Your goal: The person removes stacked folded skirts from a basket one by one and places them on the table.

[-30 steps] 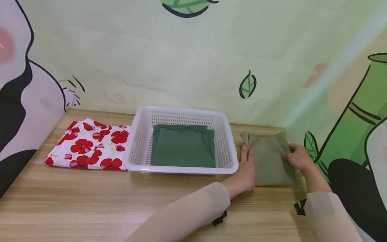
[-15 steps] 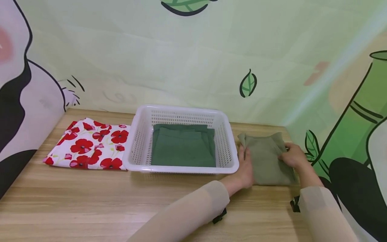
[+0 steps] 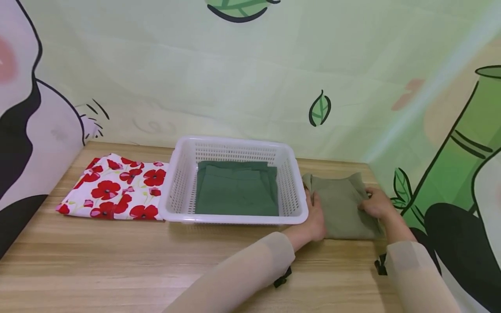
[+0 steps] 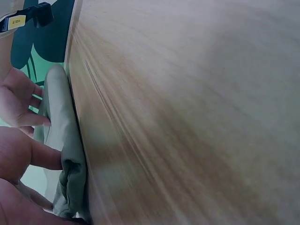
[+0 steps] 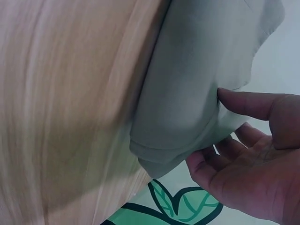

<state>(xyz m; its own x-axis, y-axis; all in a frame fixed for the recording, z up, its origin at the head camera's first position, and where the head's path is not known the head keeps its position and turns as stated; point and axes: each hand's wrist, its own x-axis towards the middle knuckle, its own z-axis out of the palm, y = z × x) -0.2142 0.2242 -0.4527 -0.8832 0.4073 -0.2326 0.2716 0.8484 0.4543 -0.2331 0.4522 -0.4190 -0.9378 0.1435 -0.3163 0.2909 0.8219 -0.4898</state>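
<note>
A folded grey-green cloth (image 3: pixel 339 208) lies on the table to the right of the white basket. My left hand (image 3: pixel 315 221) holds its left edge, close against the basket's right end. In the left wrist view the left thumb (image 4: pixel 46 157) presses into the bunched corner of the cloth, with fingers behind it. My right hand (image 3: pixel 379 204) pinches the opposite edge. The right wrist view shows the right thumb (image 5: pixel 243 101) on top of the cloth and curled fingers at its side and underneath.
The white perforated basket (image 3: pixel 235 218) stands mid-table with a folded dark green cloth (image 3: pixel 235 191) inside. Left of it, against its side, lies a folded white cloth with red poppies (image 3: pixel 113 187). A printed backdrop (image 3: pixel 250 87) rises behind the wooden table (image 3: pixel 137 265).
Both hands and the grey-green cloth have shifted slightly left, nearer the basket. The cloth's left corner now meets the basket's right side in the head view. Basket and poppy cloth stay put.
</note>
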